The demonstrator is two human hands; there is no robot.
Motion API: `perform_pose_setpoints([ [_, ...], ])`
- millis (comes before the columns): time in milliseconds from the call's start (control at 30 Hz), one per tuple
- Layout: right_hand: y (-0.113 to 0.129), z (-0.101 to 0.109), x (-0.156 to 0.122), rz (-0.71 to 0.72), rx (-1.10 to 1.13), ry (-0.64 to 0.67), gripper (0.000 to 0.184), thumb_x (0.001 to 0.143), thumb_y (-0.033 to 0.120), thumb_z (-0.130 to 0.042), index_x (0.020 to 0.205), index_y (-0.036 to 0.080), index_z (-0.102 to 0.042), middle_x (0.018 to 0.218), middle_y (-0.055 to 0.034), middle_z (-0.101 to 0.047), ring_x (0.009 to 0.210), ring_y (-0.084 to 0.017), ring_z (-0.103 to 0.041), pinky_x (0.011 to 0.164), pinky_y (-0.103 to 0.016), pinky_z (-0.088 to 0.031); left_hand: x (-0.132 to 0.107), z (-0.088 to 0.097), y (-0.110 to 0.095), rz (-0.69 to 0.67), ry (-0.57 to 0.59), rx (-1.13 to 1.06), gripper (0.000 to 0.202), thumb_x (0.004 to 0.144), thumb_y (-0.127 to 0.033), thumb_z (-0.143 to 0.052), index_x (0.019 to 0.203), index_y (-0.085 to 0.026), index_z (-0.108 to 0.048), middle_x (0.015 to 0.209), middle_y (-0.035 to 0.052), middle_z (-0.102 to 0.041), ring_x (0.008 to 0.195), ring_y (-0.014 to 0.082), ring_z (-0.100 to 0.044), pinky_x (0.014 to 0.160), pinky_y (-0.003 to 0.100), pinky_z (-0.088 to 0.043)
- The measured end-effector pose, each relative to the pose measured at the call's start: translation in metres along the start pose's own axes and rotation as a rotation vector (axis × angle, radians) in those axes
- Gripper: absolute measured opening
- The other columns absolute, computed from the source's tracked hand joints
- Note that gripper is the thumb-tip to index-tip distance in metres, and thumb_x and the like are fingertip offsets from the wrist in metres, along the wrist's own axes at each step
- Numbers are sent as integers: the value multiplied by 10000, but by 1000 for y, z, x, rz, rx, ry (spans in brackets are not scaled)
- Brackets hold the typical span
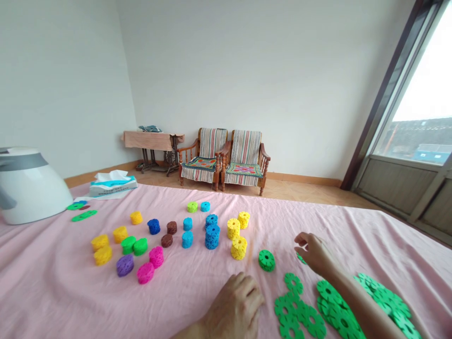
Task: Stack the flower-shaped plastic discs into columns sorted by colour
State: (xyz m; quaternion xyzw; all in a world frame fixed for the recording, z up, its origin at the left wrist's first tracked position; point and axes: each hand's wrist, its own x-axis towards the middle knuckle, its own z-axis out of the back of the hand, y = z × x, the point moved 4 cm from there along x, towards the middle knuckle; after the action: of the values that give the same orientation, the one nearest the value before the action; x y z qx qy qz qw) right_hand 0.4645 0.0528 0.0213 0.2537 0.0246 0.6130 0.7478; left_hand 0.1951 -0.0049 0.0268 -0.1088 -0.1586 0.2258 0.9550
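My left hand [235, 306] rests on the pink cloth with its knuckles up and fingers curled under. Its fingertips are hidden, and so is anything beneath them. Farther right, my right hand [314, 252] hovers with bent fingers apart, nothing visible between them. Partly hidden under it is a green snowflake disc [301, 258]. Between the hands stands a short stack of green discs [266, 260]. Loose green snowflake discs [299, 314] lie in front of it, and more green discs [341, 310] are heaped around my right forearm.
Sorted stacks of yellow [239, 248], blue [212, 237], brown [167, 240], pink [145, 273] and purple discs [125, 265] stand across the pink cloth [183, 301]. At the left are a white kettle [35, 188] and a tissue box [113, 186]. Two armchairs [243, 165] stand beyond.
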Motion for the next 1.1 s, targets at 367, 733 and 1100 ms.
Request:
perform_pose_setpoints([
  [367, -7, 0, -7, 21, -110, 193, 160, 650, 270, -558, 781, 178, -544, 818, -67, -612, 806, -197, -575, 711, -277, -403, 1, 0, 0, -5, 7, 7, 127, 777, -140, -537, 894, -188, -524, 956, 15, -563, 927, 169, -472, 837, 280, -384],
  [733, -11, 14, -7, -15, -124, 200, 182, 554, 298, -633, 629, 199, -499, 694, -32, -597, 696, -183, -553, 591, -262, -361, 0, 3, -2, 16, -11, -4, 130, 789, -135, -522, 904, -195, -525, 972, 18, -565, 923, 172, -473, 835, 285, -384],
  [1100, 70, 3, -18, -73, 680, 339, 235, 681, 399, -519, 698, 169, -562, 567, 19, -550, 507, -96, -489, 483, -219, -353, -1, 2, -2, 52, -15, -30, 162, 755, -109, -520, 892, -195, -541, 951, 22, -562, 915, 181, -475, 822, 297, -392],
])
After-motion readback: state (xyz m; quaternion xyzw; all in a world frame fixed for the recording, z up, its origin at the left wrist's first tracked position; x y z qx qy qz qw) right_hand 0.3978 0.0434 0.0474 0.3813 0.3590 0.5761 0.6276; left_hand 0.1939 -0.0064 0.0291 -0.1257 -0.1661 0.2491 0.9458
